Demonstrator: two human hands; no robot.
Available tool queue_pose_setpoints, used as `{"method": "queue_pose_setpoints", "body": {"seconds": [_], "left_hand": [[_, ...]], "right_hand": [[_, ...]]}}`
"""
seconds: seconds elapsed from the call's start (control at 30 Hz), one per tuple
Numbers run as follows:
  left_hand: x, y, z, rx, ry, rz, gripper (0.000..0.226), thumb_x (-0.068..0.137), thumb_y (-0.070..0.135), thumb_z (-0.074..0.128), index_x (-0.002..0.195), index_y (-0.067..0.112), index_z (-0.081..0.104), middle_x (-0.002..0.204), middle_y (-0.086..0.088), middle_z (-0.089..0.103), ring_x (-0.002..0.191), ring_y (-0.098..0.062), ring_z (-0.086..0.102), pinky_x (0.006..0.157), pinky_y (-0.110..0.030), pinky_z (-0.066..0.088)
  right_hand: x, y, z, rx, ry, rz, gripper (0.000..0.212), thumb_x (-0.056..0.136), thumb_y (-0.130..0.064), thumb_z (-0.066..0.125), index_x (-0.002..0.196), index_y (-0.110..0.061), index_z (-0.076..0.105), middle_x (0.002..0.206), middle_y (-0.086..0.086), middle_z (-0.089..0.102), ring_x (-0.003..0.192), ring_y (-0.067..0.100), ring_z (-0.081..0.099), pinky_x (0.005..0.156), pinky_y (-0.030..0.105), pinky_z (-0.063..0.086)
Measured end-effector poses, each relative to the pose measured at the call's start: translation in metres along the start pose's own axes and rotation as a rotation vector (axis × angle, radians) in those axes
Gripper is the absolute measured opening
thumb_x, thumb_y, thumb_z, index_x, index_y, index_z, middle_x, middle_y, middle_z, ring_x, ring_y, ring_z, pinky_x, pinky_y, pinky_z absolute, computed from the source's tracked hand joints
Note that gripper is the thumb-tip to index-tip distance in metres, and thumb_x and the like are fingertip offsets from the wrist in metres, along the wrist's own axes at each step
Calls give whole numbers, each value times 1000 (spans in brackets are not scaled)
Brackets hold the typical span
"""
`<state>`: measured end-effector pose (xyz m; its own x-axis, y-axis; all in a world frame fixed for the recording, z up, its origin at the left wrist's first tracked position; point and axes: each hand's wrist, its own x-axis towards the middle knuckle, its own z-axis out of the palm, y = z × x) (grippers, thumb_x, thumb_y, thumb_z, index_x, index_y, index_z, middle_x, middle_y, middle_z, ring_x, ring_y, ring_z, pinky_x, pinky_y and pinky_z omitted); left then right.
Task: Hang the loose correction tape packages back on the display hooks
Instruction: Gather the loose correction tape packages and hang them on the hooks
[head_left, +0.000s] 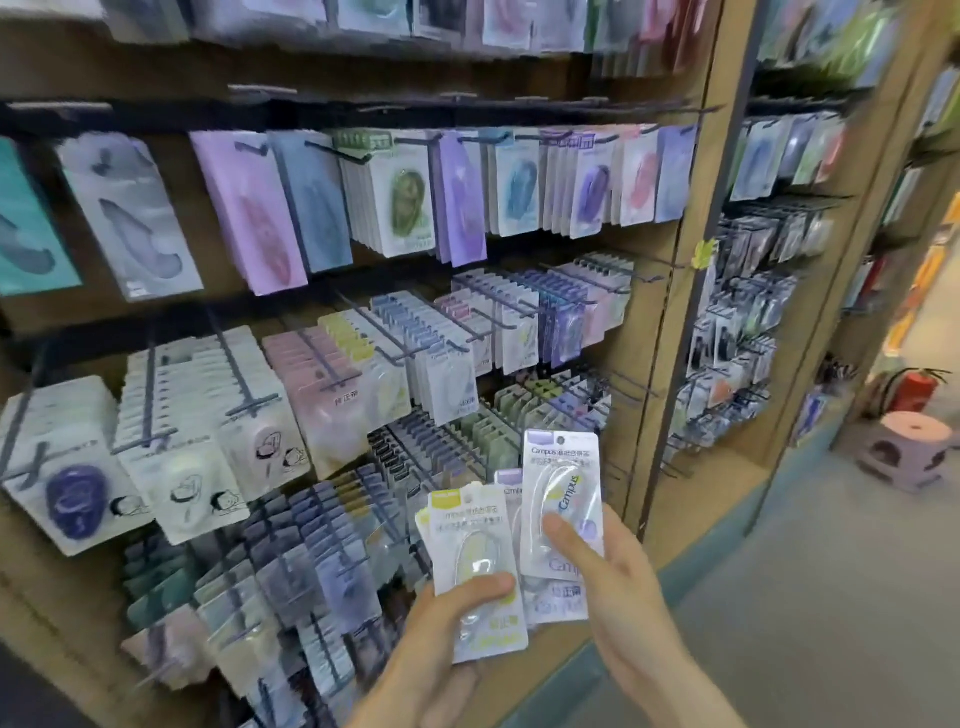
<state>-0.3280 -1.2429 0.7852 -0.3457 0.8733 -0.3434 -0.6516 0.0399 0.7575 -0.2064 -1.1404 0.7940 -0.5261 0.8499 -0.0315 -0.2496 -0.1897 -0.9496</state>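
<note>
Two hands in view, low and near, right of centre. I see the left hand (447, 618) gripping a fanned stack of packs (475, 571); its thumb lies across the front one, which has a yellow tab at the top, and the fingers are curled out of sight behind. The right hand (613, 577) pinches a single pack (563, 499) with a purple tab and "Campus" printed on it, thumb pressed on the clear blister, fingers wrapped behind the card. That pack stands upright, raised above the stack and overlapping its right edge. How many packs are in the stack I cannot tell; at least three edges show.

All of them are off the hooks, held just in front of the lower right part of the display (363, 364).

Display notes: wooden back panel with dark rails and rows of black hooks (395, 348) jutting toward me. Top rows carry larger cards in purple, blue, green and pink. Middle rows carry thick bunches of small white and pastel cards. Bottom rows, just left of the hands, are dense with small grey, green and purple-tabbed cards; print too blurred to read.

A wooden upright (670, 312) ends this bay on the right. Beyond it a second bay (743, 312) holds more hanging goods. Far right on the floor: a pink stool (906, 449) and, behind it, a red extinguisher (917, 389).
</note>
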Motion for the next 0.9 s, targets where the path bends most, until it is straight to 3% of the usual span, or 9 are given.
{"method": "queue_pose_setpoints", "body": {"seconds": [0.07,0.17,0.3,0.4,0.5,0.57,0.7,0.8,0.9], "left_hand": [[27,2,27,10,-19,-24,71,59,2,90,128,8,72,123,-26,73,110,-51,70,79,-55,62],[61,0,66,37,-74,-68,44,77,0,78,121,6,77,119,-24,75,106,-44,74,95,-62,58],[95,-3,99,-11,-108,-143,37,79,0,72,115,7,80,120,-24,75,105,-42,75,87,-55,63],[114,-2,108,-33,-53,-166,28,75,-1,71,100,1,83,113,-25,77,92,-41,78,83,-55,62],[124,0,111,-49,99,-114,11,66,2,74,73,-3,80,84,-20,79,67,-34,77,62,-44,66],[127,0,113,-96,221,-56,6,62,4,75,58,0,76,71,-15,76,57,-31,74,61,-42,61],[133,-1,114,-183,372,49,6,61,5,77,65,1,77,81,-18,77,69,-35,73,78,-46,58],[146,3,122,-213,420,101,11,74,3,76,84,1,73,81,-17,75,69,-34,70,62,-39,58],[162,8,135,-229,444,154,27,69,3,78,96,4,72,86,-16,76,72,-29,70,70,-38,57]], "right_hand": [[24,-12,-20,-2,100,-71,33,93,-21,71,125,-28,66,117,3,76,108,27,73,95,57,57],[52,-27,-55,2,167,-117,25,94,-20,69,119,-21,70,111,7,78,103,30,75,91,55,58],[86,-43,-88,9,160,-103,25,92,-23,70,114,-12,74,109,13,78,100,35,75,91,57,57],[118,-42,-103,4,94,-84,28,89,-24,72,114,-11,74,110,13,78,101,35,75,90,54,58],[147,-32,-104,-6,-55,-45,32,94,-27,70,124,-17,71,120,10,75,110,34,72,99,56,53],[166,-26,-101,-17,-182,-9,35,95,-30,70,129,-21,69,125,7,74,116,32,70,104,58,50],[198,-26,-87,-15,-345,33,35,95,-26,70,129,-17,69,124,9,74,116,33,70,105,59,50],[218,-33,-83,-12,-414,30,35,94,-26,71,128,-18,69,124,8,74,117,33,69,105,60,49],[236,-45,-82,4,-413,23,36,91,-30,71,124,-15,70,119,10,76,113,33,71,104,63,49]]}}
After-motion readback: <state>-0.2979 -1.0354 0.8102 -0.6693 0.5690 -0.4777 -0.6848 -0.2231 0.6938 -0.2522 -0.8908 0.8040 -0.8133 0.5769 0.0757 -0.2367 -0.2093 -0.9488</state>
